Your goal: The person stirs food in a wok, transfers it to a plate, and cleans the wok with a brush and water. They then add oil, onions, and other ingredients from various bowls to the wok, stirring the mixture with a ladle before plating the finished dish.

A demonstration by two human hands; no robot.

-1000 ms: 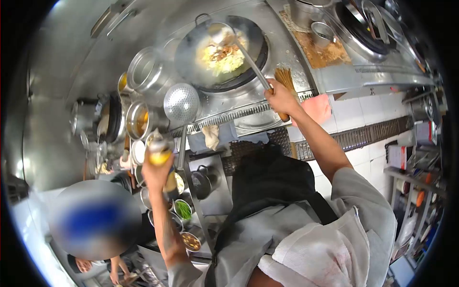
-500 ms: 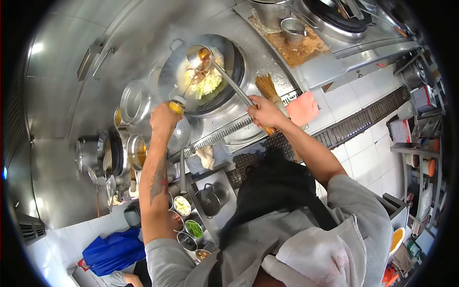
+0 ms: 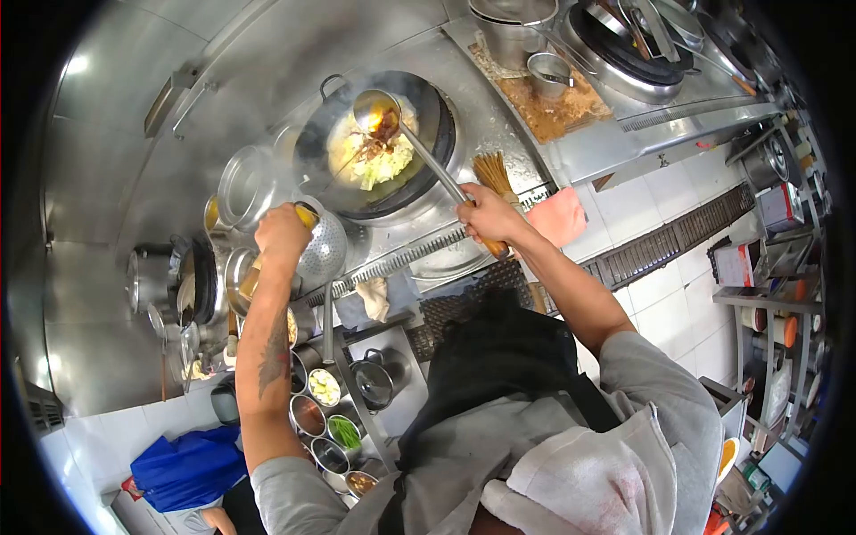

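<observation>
My right hand [image 3: 490,217] is wrapped around the wooden-ended handle of a long metal ladle [image 3: 434,166]. The ladle's bowl, with dark reddish-brown and yellow contents, hangs over a black wok [image 3: 314,143]. Inside the wok, chopped pale-green cabbage [image 3: 385,165] lies with brown sauce streaks, and steam rises. My left hand [image 3: 283,234] is closed around a bottle [image 3: 307,215], mostly hidden by the fingers; only a yellow end shows. That hand is left of the wok, beside a perforated metal skimmer [image 3: 323,250].
Clear round containers [image 3: 247,185] stand left of the wok. Small metal pots of ingredients [image 3: 325,387] line the counter below, near a lidded pot [image 3: 373,382]. A bamboo brush [image 3: 493,172] and pink cloth [image 3: 559,218] lie at right. Another person's arm [image 3: 217,519] shows at lower left.
My left hand has drawn the bottle back from the wok's edge, down and to the left. The ladle stays over the wok in my right hand. The whole view has shifted slightly.
</observation>
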